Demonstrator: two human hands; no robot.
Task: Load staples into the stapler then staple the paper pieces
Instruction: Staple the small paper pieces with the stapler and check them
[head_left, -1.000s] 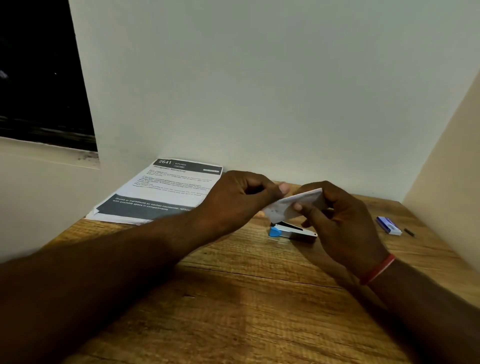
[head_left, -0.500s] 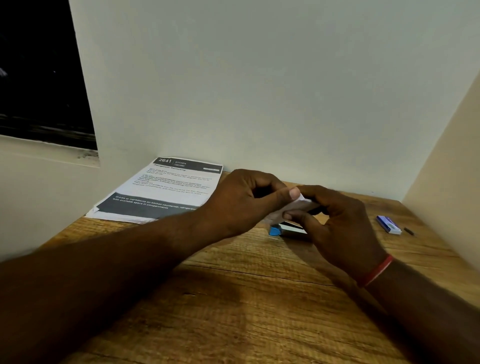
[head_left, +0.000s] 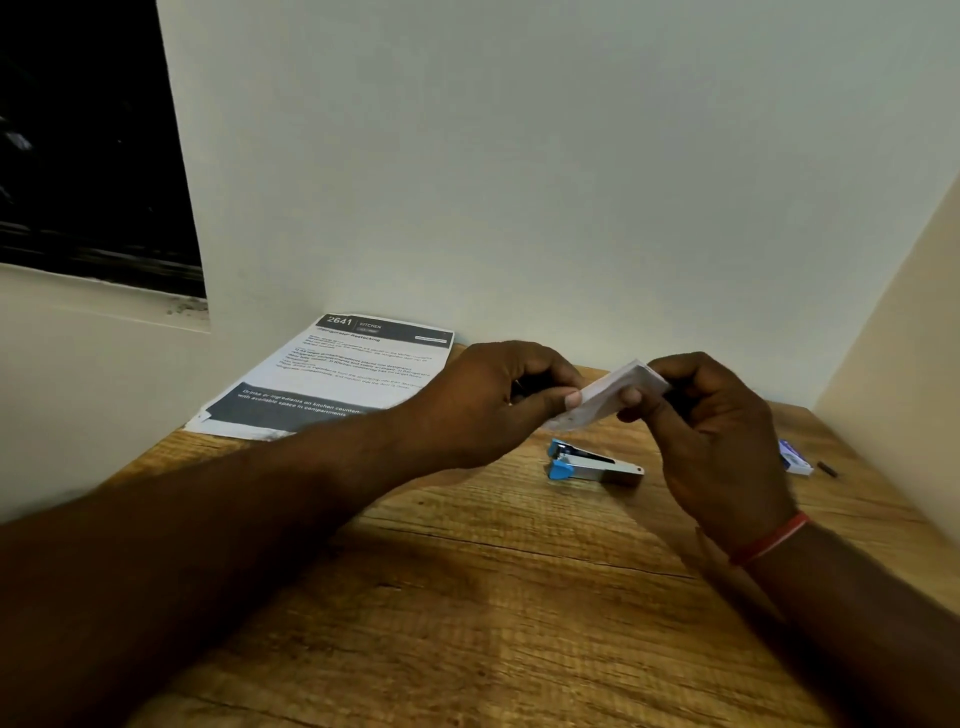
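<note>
The folded paper pieces (head_left: 605, 397) are higher than half a second ago, pinched between left hand (head_left: 498, 400) and right hand (head_left: 711, 436), uncovering the stapler (head_left: 592, 465) lying toward the bench's (head_left: 493, 597) far edge. The right hand hides part of the staple box (head_left: 795, 457) near the right edge.

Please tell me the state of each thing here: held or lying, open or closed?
left hand: pinches the paper pieces' left end.
right hand: pinches their right end.
paper pieces: held tilted above the table.
stapler: lies on the table, untouched.
staple box: lies on the table, untouched; open or closed unclear.
printed sheets: lie flat, back left.
</note>
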